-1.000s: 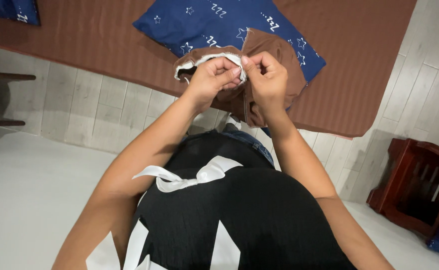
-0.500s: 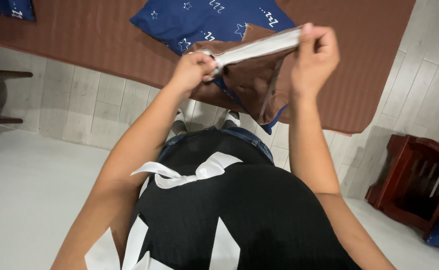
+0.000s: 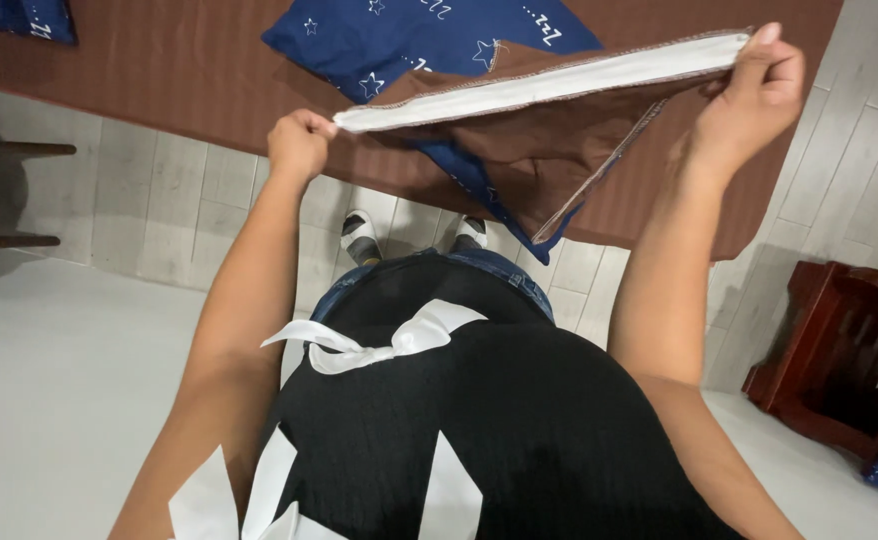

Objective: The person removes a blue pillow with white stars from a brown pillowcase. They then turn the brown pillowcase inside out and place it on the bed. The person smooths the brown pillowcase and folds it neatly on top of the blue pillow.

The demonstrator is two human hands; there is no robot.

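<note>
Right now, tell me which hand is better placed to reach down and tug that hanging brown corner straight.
Probably the right hand. The brown pillowcase sags to a point nearer that side, while the left hand pinches the far end of the white hem. Both grips are occupied, though.

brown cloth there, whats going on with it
A person standing at a bed holds a brown pillowcase stretched out in the air by its white-lined open edge, the left hand pinching one corner and the right hand the other. A blue star-print pillow lies on the brown bedsheet just beyond.
</note>
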